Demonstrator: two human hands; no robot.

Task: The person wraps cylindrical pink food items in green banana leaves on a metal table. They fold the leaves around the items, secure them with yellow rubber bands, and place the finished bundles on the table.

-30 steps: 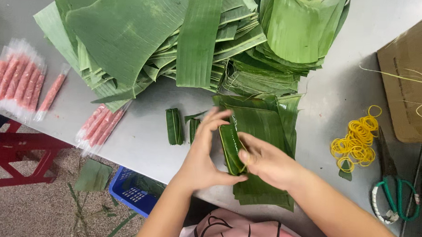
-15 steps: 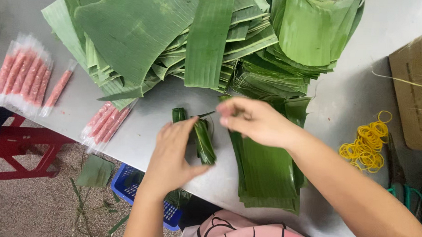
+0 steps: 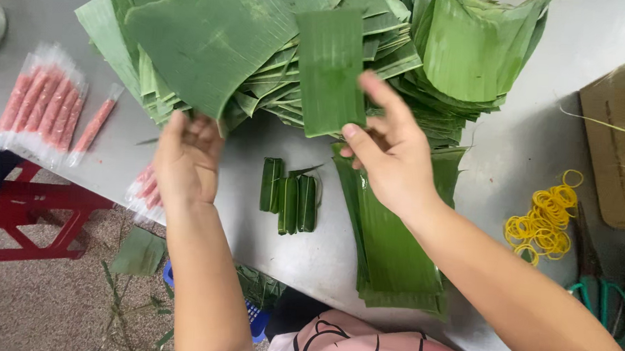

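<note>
Right hand: I see my right hand (image 3: 389,161) raised near the centre of the view, thumb and forefinger pinching the lower edge of a rectangular leaf strip (image 3: 330,72), the other fingers loosely curled behind it.
Leaf strip: it stands lifted at about 12 o'clock from the hand, flat side toward the camera, in front of the big leaf pile (image 3: 261,49).
Left hand: my left hand (image 3: 187,161) sits at 9 o'clock from the right one, palm down, fingers slightly spread; its fingertips touch the near edge of the leaf pile. I cannot tell whether it grips a leaf.
Wrapped rolls: three small wrapped rolls (image 3: 289,199) lie side by side on the grey table (image 3: 507,154), between my two hands and a little toward 6 o'clock.
Cut leaf stack: a stack of long cut leaves (image 3: 393,254) lies at 5 o'clock from the rolls, partly under my right forearm.
Unwrapped pieces: pink sticks in clear wrap (image 3: 41,107) lie at the far 9 o'clock edge; a few more (image 3: 142,190) show just under my left wrist.
Ties and tools: yellow rubber bands (image 3: 543,218) lie at 3 o'clock, green-handled scissors (image 3: 599,296) at 4 o'clock.
Progress: I judge it early going. Three rolls are wrapped, none visibly banded, many pink sticks remain bare, and plenty of leaf is left.
</note>
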